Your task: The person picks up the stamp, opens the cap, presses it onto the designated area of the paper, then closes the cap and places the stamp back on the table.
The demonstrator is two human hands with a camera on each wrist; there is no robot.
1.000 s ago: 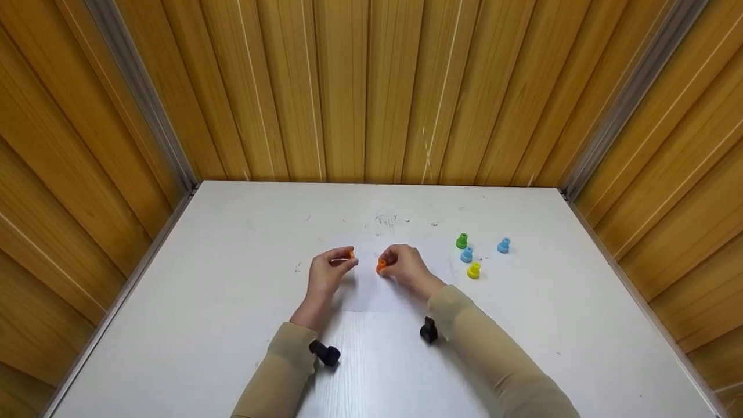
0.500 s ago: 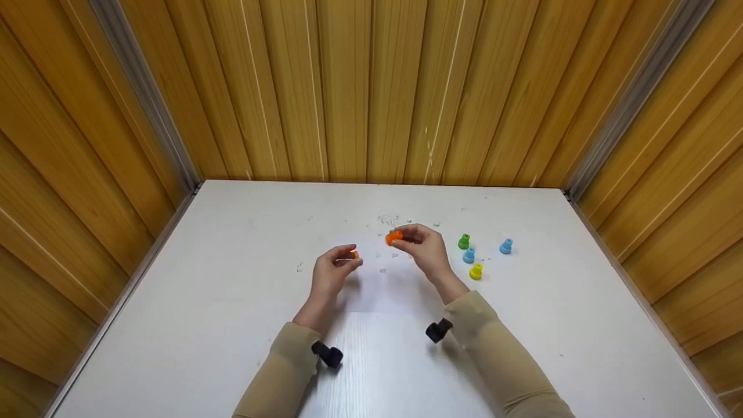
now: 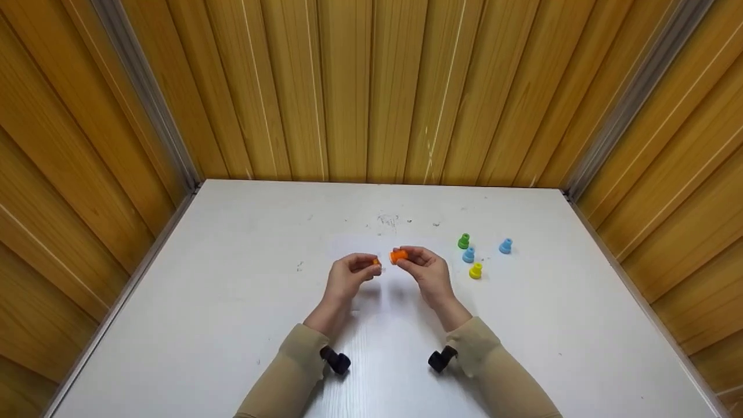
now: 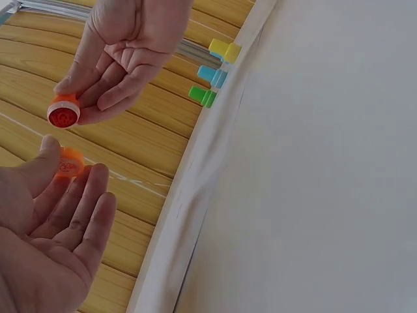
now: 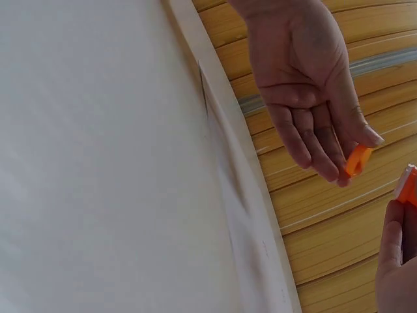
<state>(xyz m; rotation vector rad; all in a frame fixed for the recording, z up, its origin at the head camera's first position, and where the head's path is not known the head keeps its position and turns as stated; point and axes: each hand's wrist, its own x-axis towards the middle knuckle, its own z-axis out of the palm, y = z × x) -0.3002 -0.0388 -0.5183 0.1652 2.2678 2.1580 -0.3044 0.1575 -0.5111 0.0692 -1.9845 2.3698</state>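
In the head view my left hand (image 3: pixel 347 281) pinches a small orange cap (image 3: pixel 376 262) between thumb and fingers. Facing it, my right hand (image 3: pixel 430 277) holds an orange toy stamp (image 3: pixel 399 256) on its side. The stamp's red printing face (image 4: pixel 63 117) shows in the left wrist view, turned toward the left hand. A small gap separates cap (image 5: pixel 358 160) and stamp (image 5: pixel 408 186) in the right wrist view. Both hands are raised over a white sheet of paper (image 3: pixel 348 244), their shadows falling on it.
To the right stand a green stamp (image 3: pixel 464 241), a blue stamp (image 3: pixel 468 255), a yellow stamp (image 3: pixel 475 271) and another blue stamp (image 3: pixel 506 246). Wood-patterned panels (image 3: pixel 371 87) wall in the white table (image 3: pixel 232 232) at the back and sides.
The right hand has lifted the orange stamp off the paper, tipped it sideways and come back nearer. My left hand has moved right with the cap, closing most of the distance between them.
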